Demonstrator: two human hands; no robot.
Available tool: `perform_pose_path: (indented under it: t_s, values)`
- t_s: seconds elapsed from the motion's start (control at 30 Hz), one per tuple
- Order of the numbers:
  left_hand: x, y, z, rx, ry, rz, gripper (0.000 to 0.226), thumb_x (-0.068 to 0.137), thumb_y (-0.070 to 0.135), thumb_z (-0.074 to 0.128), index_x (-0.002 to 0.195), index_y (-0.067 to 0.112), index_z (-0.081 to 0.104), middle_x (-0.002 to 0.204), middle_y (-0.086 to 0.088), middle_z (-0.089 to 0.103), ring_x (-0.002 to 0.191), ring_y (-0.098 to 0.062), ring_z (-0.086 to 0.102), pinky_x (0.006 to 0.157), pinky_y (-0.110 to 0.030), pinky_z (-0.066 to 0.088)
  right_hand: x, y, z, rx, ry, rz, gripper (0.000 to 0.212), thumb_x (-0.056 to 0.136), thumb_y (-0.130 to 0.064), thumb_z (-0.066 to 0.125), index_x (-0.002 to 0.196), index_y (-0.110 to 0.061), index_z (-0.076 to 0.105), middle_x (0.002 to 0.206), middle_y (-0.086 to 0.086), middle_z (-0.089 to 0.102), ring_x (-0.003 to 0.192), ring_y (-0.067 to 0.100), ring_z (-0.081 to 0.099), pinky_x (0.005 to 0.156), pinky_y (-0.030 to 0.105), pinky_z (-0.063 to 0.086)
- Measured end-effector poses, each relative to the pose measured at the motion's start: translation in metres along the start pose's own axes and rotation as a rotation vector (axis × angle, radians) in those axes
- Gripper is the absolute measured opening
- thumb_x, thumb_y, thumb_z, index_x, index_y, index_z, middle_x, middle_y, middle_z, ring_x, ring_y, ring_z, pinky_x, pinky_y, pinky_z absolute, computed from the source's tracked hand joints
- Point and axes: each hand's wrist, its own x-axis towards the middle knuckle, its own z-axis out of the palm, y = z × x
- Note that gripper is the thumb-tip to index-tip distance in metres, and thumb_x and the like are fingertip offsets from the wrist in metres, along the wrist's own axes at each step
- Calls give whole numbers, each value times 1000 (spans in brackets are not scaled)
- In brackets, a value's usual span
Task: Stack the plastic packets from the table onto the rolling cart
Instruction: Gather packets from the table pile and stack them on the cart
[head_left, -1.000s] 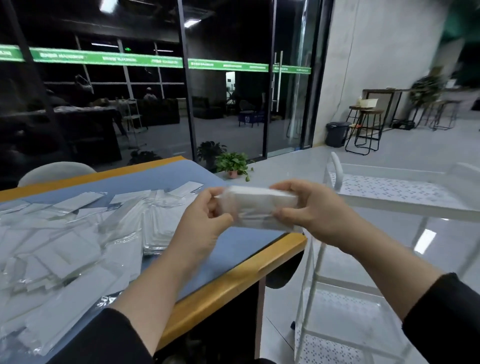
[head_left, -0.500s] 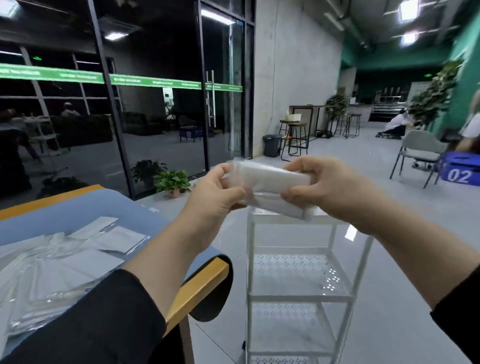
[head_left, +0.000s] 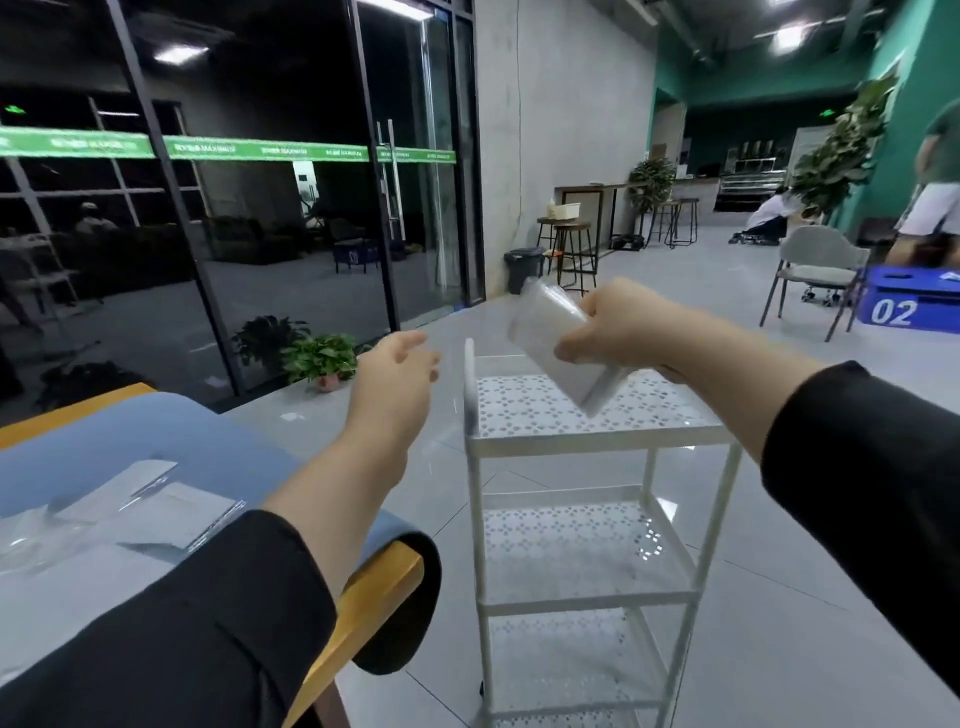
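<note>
My right hand (head_left: 618, 332) grips a stack of clear plastic packets (head_left: 558, 343), tilted, with its lower end just above the top shelf of the white rolling cart (head_left: 519, 441). Left of the cart's handle, my left hand (head_left: 397, 376) hangs in the air with relaxed fingers and holds nothing. More plastic packets (head_left: 130, 506) lie spread on the blue-covered table (head_left: 218, 441) at the lower left.
The cart has three perforated shelves and stands on a tiled floor beside the table's wooden corner (head_left: 374, 587). Potted plants (head_left: 319, 358) sit by the glass wall. A grey chair (head_left: 815, 270) and a blue box (head_left: 909, 304) stand at the right, with people beyond.
My left hand has let go of the stack and drawn back to the left. My right hand has carried the stack rightward and tipped it down over the cart's top shelf.
</note>
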Motion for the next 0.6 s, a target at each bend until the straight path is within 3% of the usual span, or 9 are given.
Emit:
perform_pose_path:
  t_s: [0.07, 0.23, 0.3, 0.43, 0.57, 0.6]
  values:
    - [8, -19, 2, 12, -44, -84, 22, 104, 19, 43, 119, 25, 59, 111, 5, 67, 104, -12, 65, 106, -46, 50, 18, 4, 17, 0, -30, 45, 26, 83, -22, 72, 96, -2, 62, 88, 12, 67, 69, 25, 66, 50, 30, 54]
    - [23, -36, 11, 47, -153, -169, 22, 106, 43, 46, 92, 33, 59, 114, 4, 66, 108, -16, 64, 104, -47, 50, 50, 2, 58, -3, -88, 111, 17, 87, -15, 68, 88, -3, 56, 75, 12, 59, 54, 27, 63, 53, 31, 56]
    - [27, -39, 15, 61, -186, -179, 27, 105, 50, 42, 93, 32, 59, 117, 4, 65, 110, -17, 63, 103, -44, 50, 60, -1, 70, -17, -102, 117, 15, 88, -14, 65, 84, -5, 54, 71, 11, 58, 53, 27, 64, 60, 35, 58]
    - [38, -43, 24, 38, -235, -205, 43, 104, 54, 40, 127, 24, 61, 125, 5, 66, 110, -15, 64, 102, -43, 51, 71, -9, 86, -35, -127, 120, 16, 91, -16, 61, 82, -5, 53, 73, 11, 60, 63, 30, 69, 72, 40, 61]
    - [42, -47, 30, -33, -273, -240, 37, 106, 52, 39, 103, 30, 68, 112, 10, 73, 107, -16, 67, 103, -44, 51, 75, -18, 98, 11, -161, 164, 26, 97, -28, 60, 84, -7, 53, 77, 11, 59, 60, 27, 63, 52, 31, 55]
    - [43, -49, 31, -46, -280, -244, 37, 106, 53, 39, 102, 30, 68, 112, 11, 74, 108, -17, 68, 104, -45, 50, 75, -19, 100, 82, -183, 181, 30, 98, -35, 58, 87, -7, 55, 82, 11, 59, 67, 28, 62, 56, 33, 56]
